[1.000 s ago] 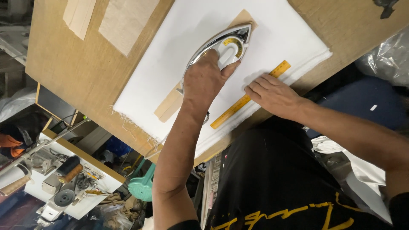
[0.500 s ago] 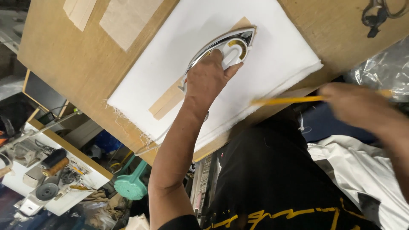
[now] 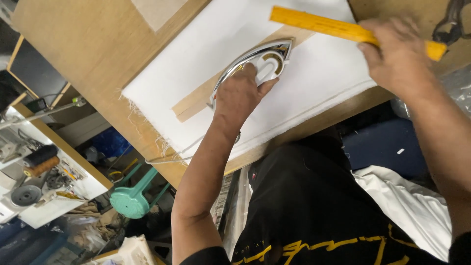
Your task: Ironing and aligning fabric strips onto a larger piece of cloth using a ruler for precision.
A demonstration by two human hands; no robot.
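Chrome-plated iron point(image 3: 257, 64), likely heavy and hot so best taken by its handle, gripped in left hand point(image 3: 239, 95) atop tan paper strip point(image 3: 196, 102) on soft white cloth point(image 3: 324, 73) over wooden bench point(image 3: 88, 44); stiff yellow ruler point(image 3: 319, 24) clasped in right hand point(image 3: 397, 54).

The table point(image 3: 98, 54) is a brown board top with a plain wooden edge. Directly on it lies 1 sheet of white fabric point(image 3: 206, 54), spread flat, its frayed threads trailing over the near edge at the left corner. A paler rectangular patch point(image 3: 157, 10) sits on the bare brown surface just beyond the fabric. At the far right corner, dark scissors point(image 3: 451, 22) rest on the board, partly cut off by the frame.
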